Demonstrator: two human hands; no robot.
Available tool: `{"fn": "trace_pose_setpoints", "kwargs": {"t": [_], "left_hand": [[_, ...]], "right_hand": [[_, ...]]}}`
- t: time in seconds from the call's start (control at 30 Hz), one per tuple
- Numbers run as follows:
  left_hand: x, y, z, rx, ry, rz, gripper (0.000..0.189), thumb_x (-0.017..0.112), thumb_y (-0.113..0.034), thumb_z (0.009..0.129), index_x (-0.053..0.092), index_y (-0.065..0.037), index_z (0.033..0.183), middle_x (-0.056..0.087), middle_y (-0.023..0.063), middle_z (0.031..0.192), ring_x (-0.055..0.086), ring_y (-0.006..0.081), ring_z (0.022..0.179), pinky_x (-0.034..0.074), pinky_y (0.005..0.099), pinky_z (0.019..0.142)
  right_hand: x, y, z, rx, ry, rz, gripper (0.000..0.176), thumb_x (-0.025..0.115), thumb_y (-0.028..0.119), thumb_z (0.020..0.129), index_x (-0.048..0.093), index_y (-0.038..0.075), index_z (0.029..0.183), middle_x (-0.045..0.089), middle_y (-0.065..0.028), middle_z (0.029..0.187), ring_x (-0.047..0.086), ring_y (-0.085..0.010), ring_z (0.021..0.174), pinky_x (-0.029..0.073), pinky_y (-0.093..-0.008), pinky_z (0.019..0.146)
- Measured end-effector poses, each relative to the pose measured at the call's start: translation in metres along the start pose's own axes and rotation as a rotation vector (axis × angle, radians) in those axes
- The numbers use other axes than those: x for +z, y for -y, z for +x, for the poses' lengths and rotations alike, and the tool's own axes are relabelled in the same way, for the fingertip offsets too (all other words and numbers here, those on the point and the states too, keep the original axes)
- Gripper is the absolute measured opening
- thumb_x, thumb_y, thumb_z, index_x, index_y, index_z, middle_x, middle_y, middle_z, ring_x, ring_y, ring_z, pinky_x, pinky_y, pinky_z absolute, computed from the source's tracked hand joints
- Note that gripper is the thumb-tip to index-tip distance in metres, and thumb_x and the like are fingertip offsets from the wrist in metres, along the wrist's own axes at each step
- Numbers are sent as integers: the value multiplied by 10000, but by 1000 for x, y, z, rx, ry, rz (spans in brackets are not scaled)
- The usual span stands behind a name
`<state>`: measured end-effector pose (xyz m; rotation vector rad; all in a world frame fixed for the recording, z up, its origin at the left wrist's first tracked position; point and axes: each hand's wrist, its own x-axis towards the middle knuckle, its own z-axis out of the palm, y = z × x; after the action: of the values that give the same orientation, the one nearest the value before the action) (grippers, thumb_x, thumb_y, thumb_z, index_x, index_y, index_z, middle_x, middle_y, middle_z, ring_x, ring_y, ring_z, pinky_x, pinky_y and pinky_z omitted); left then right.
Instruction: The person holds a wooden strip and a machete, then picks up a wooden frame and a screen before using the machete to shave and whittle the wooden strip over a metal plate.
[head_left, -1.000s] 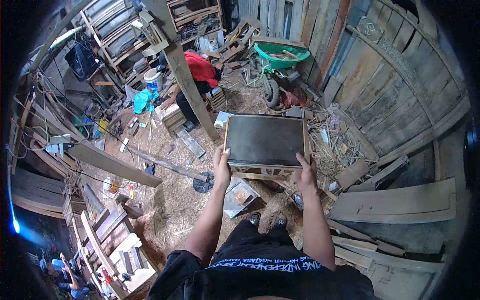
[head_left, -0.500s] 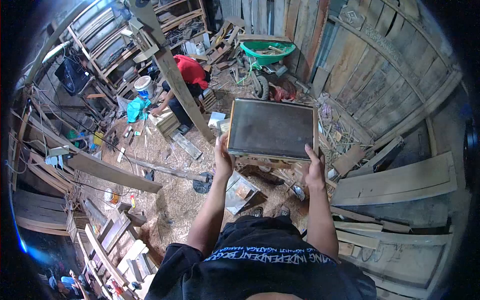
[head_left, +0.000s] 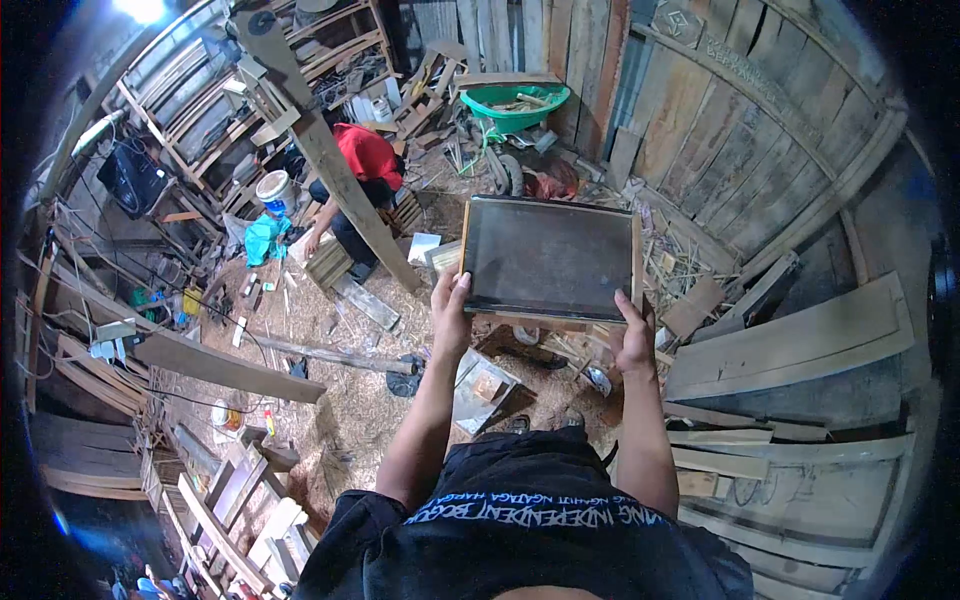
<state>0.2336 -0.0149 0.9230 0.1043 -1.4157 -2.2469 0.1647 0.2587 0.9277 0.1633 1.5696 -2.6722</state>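
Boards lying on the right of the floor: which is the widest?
The long pale board beside the right hand, which grips the dark framed panel. The slats lying below it in the picture are far narrower.

Both hands (left [head_left: 451, 318]; right [head_left: 634, 340]) hold a framed panel [head_left: 548, 258].

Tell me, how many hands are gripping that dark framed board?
2. The left hand grips the dark framed board at its lower left corner; the right hand grips its lower right corner.
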Motion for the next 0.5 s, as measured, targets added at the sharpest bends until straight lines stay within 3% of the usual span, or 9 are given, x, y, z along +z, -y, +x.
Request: {"fn": "trace_pose_setpoints", "kwargs": {"t": [0.07,0.17,0.3,0.4,0.47,0.5], "left_hand": [[1,-3,0,-63,-7,-13,366,536,-232,992,554,25,1251,623,66,1130,589,157,1039,450,300,926],[2,-1,1,-99,-13,-49,328,553,-210,979,580,18,1213,633,52,1071,603,145,964,479,290,837],[0,16,0,-182,152,-56,352,553,-192,978,564,30,1250,644,78,1110,609,156,1000,471,293,880],[15,25,4,-245,253,49,399,561,-239,996,553,55,1265,649,99,1145,604,157,1046,466,296,916],[33,25,8,-376,236,258,490,608,-351,984,558,50,1261,657,114,1117,614,159,1003,464,282,903],[25,47,13,-431,236,355,562,621,-422,970,567,56,1260,658,125,1126,603,161,1004,452,278,904]], "right_hand": [[-6,5,-4,21,94,-79,406,752,216,856,617,53,1203,622,-34,1111,568,-163,1034,451,-328,893],[-33,-10,1,4,45,-199,529,728,324,882,578,31,1295,611,-74,1232,551,-197,1143,432,-353,972],[-61,-8,15,192,-40,54,461,662,337,950,580,30,1285,661,-66,1147,611,-182,1056,476,-343,887],[-58,-9,-6,193,-262,-294,672,626,487,929,488,5,1377,546,-143,1336,518,-253,1225,411,-371,1002],[-64,-6,-17,210,-389,-541,814,602,587,916,427,-12,1439,469,-195,1461,455,-301,1338,368,-390,1078],[-90,-32,-13,17,-482,-751,678,637,521,923,535,-29,1306,597,-219,1270,571,-307,1167,432,-406,975]]}}
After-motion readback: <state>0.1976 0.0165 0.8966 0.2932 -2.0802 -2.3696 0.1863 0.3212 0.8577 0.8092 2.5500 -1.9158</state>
